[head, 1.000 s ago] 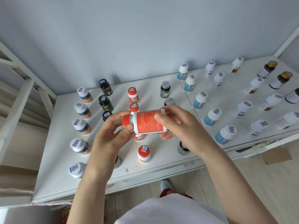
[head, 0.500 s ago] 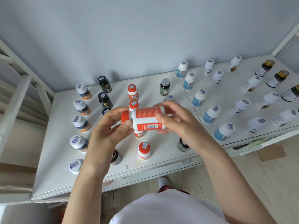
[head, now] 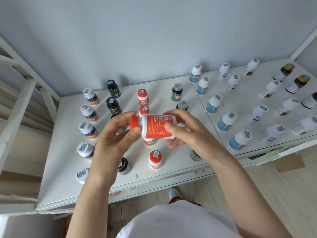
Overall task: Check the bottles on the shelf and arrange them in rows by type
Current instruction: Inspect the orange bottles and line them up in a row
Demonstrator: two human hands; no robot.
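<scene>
Red-capped white plastic bottle with red label (head: pixel 157 126) lies sideways above the white shelf (head: pixel 68 186), left hand (head: pixel 113 140) pinching its cap, right hand (head: pixel 185 133) with fingers (head: pixel 178 115) curled round its body. Hold both grips firm while reading the label, then stand it in the shelf's red-capped row (head: pixel 155 159).

Free room on shelf (head: pixel 56 169) front-left strip; elsewhere upright bottle rows (head: pixel 212 104) leave only narrow lanes.

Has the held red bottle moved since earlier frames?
Yes. The red bottle turned about its long axis, barcode now on top; it stays in front of the same standing red-capped bottle.
</scene>
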